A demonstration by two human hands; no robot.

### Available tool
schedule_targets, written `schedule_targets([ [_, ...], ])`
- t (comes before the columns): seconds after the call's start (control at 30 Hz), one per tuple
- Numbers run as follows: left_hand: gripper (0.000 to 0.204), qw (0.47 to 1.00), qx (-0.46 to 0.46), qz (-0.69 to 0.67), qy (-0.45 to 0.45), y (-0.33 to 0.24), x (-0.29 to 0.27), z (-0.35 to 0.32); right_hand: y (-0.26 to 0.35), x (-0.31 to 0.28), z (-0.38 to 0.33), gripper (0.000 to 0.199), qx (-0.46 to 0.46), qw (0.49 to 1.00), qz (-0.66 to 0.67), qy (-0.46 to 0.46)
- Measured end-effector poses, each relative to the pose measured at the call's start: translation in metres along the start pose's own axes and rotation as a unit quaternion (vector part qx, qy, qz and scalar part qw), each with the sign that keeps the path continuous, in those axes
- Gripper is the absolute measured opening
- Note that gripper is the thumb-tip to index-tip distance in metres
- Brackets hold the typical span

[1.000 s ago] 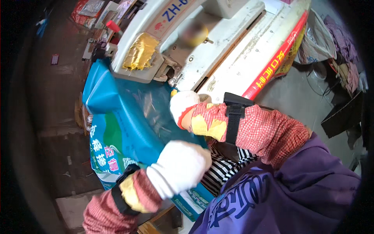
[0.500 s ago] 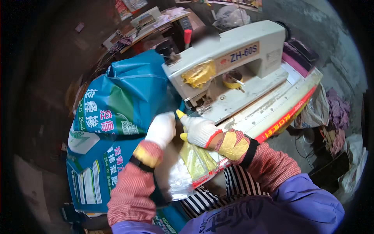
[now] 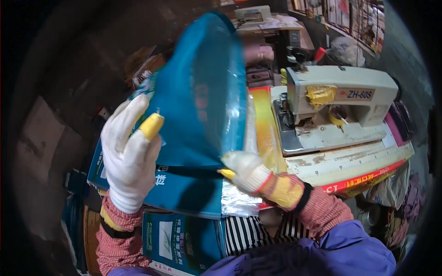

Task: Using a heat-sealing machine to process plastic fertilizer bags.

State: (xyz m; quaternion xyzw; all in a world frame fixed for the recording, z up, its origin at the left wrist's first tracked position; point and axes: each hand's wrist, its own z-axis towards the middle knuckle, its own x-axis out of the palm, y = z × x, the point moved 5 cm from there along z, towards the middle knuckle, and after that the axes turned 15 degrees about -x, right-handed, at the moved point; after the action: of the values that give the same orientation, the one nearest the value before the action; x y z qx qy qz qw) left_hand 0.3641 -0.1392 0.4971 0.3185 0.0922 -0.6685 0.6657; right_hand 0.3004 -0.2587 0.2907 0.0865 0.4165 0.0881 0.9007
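Note:
A teal printed woven bag (image 3: 198,101) stands raised in front of me, its upper end spread wide and partly blurred. My right hand (image 3: 246,170), in a white glove with yellow tape on a finger, pinches the bag's lower right edge. On the bag's left side is my left hand (image 3: 131,149), also gloved. Its fingers point up and the yellow-taped thumb stands apart, so it is open; whether it touches the bag I cannot tell. To the right stands a white sewing machine (image 3: 343,103) with a patch of yellow tape on its head.
More teal bags (image 3: 182,241) lie stacked below, near my lap. The worktable (image 3: 345,168) carries red and yellow strips along its front edge. Beside the machine sits a dark and pink box (image 3: 400,120). Another sewing machine (image 3: 253,14) stands on a table at the back.
The view has swung left, putting the machine farther right. My hands, close together by the needle before, are now apart. The bag has come up and spread, and my left hand has opened.

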Motion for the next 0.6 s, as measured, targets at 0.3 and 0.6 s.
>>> schedule_targets([
  [0.3, 0.079, 0.901, -0.261, 0.106, 0.33, 0.065, 0.082, -0.163, -0.019, -0.108, -0.115, 0.01, 0.076, 0.984, 0.095, -0.127],
  [0.6, 0.012, 0.843, -0.241, 0.232, 0.422, 0.09, 0.079, -0.262, 0.003, -0.027, -0.114, 0.022, 0.367, 0.884, 0.29, 0.004],
])
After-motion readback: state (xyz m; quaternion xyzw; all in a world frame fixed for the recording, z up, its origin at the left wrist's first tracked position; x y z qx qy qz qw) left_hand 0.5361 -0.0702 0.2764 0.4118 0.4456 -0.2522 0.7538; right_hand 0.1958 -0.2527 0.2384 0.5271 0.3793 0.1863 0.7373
